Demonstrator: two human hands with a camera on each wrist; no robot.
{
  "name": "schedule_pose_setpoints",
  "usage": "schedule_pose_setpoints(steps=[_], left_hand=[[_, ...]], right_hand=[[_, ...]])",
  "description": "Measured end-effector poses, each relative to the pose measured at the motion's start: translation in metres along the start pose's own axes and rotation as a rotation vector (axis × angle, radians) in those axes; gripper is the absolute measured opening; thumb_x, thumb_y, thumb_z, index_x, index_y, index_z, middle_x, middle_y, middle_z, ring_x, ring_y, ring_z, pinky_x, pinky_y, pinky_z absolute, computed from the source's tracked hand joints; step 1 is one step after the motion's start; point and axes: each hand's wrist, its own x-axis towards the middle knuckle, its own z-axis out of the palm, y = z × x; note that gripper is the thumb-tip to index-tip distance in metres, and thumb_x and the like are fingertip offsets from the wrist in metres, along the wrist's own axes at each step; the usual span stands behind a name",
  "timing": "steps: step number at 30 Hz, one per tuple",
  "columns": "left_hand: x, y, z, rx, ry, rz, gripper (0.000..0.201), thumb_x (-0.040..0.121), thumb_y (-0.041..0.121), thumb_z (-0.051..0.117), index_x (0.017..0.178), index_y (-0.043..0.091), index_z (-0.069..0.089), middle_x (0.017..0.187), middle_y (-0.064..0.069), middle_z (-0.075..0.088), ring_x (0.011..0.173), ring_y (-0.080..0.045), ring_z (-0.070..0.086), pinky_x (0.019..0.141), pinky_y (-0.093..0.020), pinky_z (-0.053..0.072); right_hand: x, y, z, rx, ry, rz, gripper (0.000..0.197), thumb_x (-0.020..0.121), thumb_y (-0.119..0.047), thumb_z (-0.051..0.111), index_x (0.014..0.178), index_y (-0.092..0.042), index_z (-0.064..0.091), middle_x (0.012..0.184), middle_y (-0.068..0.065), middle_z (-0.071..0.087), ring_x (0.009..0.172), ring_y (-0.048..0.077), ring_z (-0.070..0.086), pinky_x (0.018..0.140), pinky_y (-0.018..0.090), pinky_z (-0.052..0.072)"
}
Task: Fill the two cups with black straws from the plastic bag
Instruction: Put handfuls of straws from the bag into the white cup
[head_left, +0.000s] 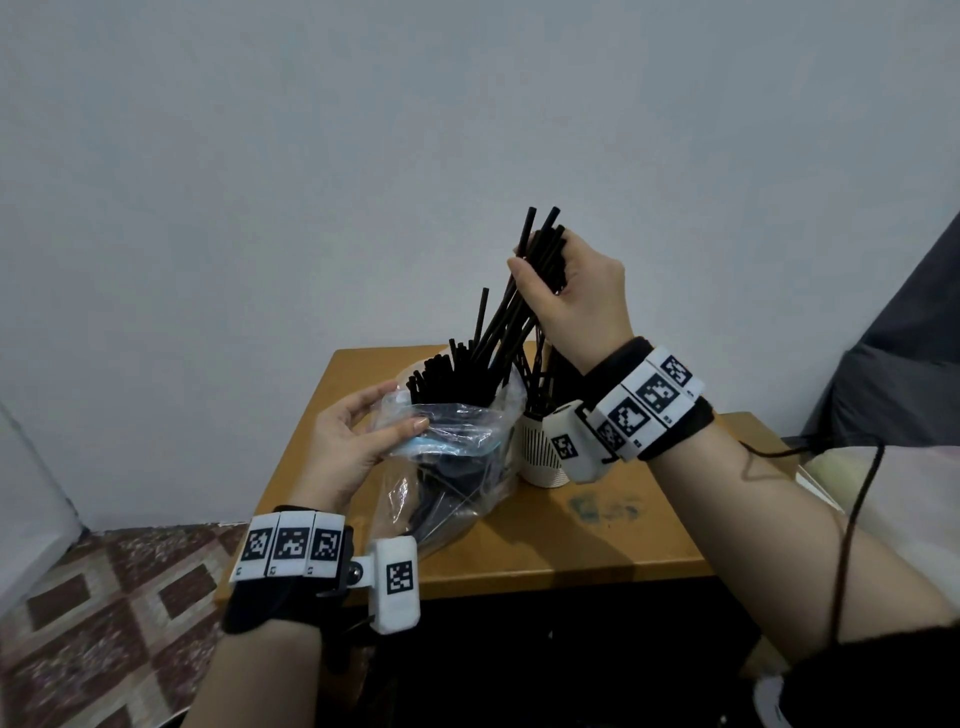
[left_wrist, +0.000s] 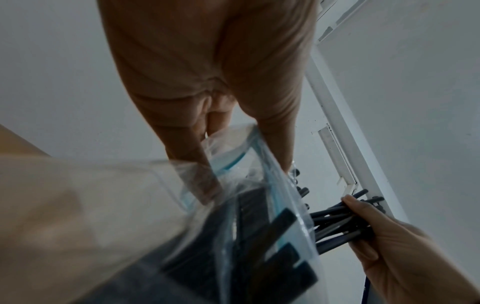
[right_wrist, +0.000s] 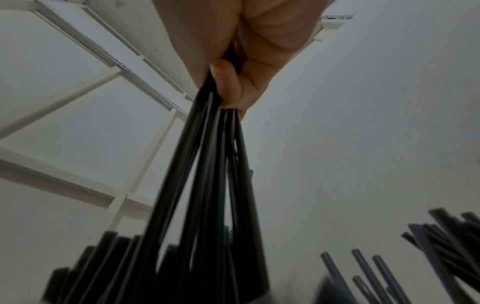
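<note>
While my left hand (head_left: 345, 441) pinches the bag (head_left: 457, 457) mouth open on the desk (head_left: 597, 535), my right hand (head_left: 576, 296) has its fingers (right_wrist: 226, 82) curled round a bunch of straws (head_left: 524, 291), their lower ends inside the bag. They run steeply upright, tilted right. The ribbed cup (head_left: 540, 457), already bristling with straws, stands just right of the bag, below my right wrist, so I judge the bunch must lift clear and swing right.

Bare wooden table (head_left: 597, 525) lies open near and right of the white cup (head_left: 540, 457). On the left, the plastic bag (head_left: 452, 467) bristling with black straws (head_left: 447, 379) blocks passage. Straws in the cup obstruct its mouth from above.
</note>
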Motion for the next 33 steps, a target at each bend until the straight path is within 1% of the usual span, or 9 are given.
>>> schedule_pose_setpoints(steps=[7, 12, 16, 19, 22, 24, 27, 30, 33], left_hand=[[0.005, -0.004, -0.008, -0.046, -0.003, -0.032, 0.061, 0.053, 0.013, 0.082, 0.111, 0.018, 0.064, 0.118, -0.009, 0.065, 0.104, -0.027, 0.067, 0.074, -0.034, 0.061], [0.008, -0.008, -0.013, -0.055, 0.012, -0.055, 0.067, 0.047, 0.020, 0.086, 0.111, 0.019, 0.065, 0.121, -0.012, 0.064, 0.106, -0.029, 0.066, 0.074, -0.034, 0.060], [0.008, -0.006, -0.015, -0.079, 0.005, -0.051, 0.061, 0.053, 0.013, 0.082, 0.111, 0.017, 0.064, 0.117, -0.013, 0.066, 0.103, -0.029, 0.068, 0.074, -0.033, 0.060], [0.007, -0.005, -0.016, -0.084, 0.002, -0.053, 0.059, 0.053, 0.013, 0.082, 0.109, 0.019, 0.064, 0.117, -0.012, 0.066, 0.103, -0.029, 0.068, 0.072, -0.032, 0.060], [0.007, -0.006, -0.017, -0.080, 0.003, -0.056, 0.073, 0.042, 0.025, 0.092, 0.110, 0.019, 0.065, 0.116, -0.011, 0.067, 0.102, -0.028, 0.068, 0.071, -0.032, 0.060], [0.007, -0.005, -0.017, -0.076, 0.001, -0.060, 0.079, 0.037, 0.029, 0.094, 0.111, 0.018, 0.066, 0.115, -0.010, 0.067, 0.101, -0.027, 0.069, 0.071, -0.032, 0.060], [0.005, -0.003, -0.016, -0.098, 0.005, -0.060, 0.063, 0.051, 0.014, 0.083, 0.111, 0.017, 0.064, 0.116, -0.012, 0.066, 0.101, -0.028, 0.068, 0.072, -0.032, 0.061], [0.004, -0.002, -0.018, -0.099, 0.007, -0.059, 0.060, 0.054, 0.012, 0.081, 0.111, 0.017, 0.064, 0.115, -0.010, 0.067, 0.100, -0.028, 0.069, 0.071, -0.031, 0.061], [0.005, -0.002, -0.019, -0.110, 0.016, -0.057, 0.060, 0.054, 0.012, 0.081, 0.112, 0.016, 0.064, 0.114, -0.012, 0.067, 0.100, -0.029, 0.069, 0.070, -0.030, 0.060]], right_hand=[[0.014, -0.001, -0.009, 0.067, 0.011, 0.037, 0.011, 0.088, -0.023, 0.064, 0.093, -0.013, 0.064, 0.075, -0.015, 0.062, 0.070, 0.004, 0.063, 0.072, 0.030, 0.056], [0.022, -0.004, -0.011, 0.128, 0.015, 0.047, 0.006, 0.088, -0.021, 0.064, 0.092, -0.018, 0.061, 0.075, -0.017, 0.061, 0.066, -0.005, 0.059, 0.068, 0.021, 0.051], [0.028, -0.007, -0.012, 0.137, -0.020, 0.047, 0.006, 0.088, -0.022, 0.064, 0.092, -0.018, 0.061, 0.073, -0.016, 0.060, 0.064, 0.000, 0.060, 0.062, 0.022, 0.050], [0.031, -0.009, -0.013, 0.144, -0.046, 0.038, 0.007, 0.088, -0.023, 0.063, 0.092, -0.018, 0.061, 0.071, -0.016, 0.059, 0.060, 0.001, 0.059, 0.055, 0.019, 0.045], [0.029, -0.013, -0.010, 0.109, -0.106, -0.013, 0.006, 0.089, -0.021, 0.063, 0.093, -0.018, 0.061, 0.072, -0.018, 0.059, 0.059, -0.003, 0.058, 0.057, 0.014, 0.044], [0.029, -0.013, -0.009, 0.095, -0.080, -0.033, 0.006, 0.089, -0.021, 0.063, 0.093, -0.018, 0.061, 0.073, -0.019, 0.059, 0.061, -0.004, 0.059, 0.060, 0.016, 0.047], [0.033, -0.013, -0.010, 0.140, -0.044, -0.002, 0.006, 0.089, -0.022, 0.062, 0.093, -0.017, 0.060, 0.070, -0.017, 0.059, 0.058, -0.001, 0.059, 0.057, 0.019, 0.046], [0.037, -0.011, -0.012, 0.147, -0.043, 0.006, 0.007, 0.090, -0.022, 0.061, 0.094, -0.017, 0.060, 0.071, -0.015, 0.059, 0.060, -0.001, 0.059, 0.057, 0.020, 0.047], [0.043, -0.010, -0.018, 0.168, -0.015, 0.016, 0.007, 0.090, -0.023, 0.061, 0.093, -0.018, 0.058, 0.070, -0.014, 0.058, 0.059, 0.005, 0.059, 0.053, 0.020, 0.045]])
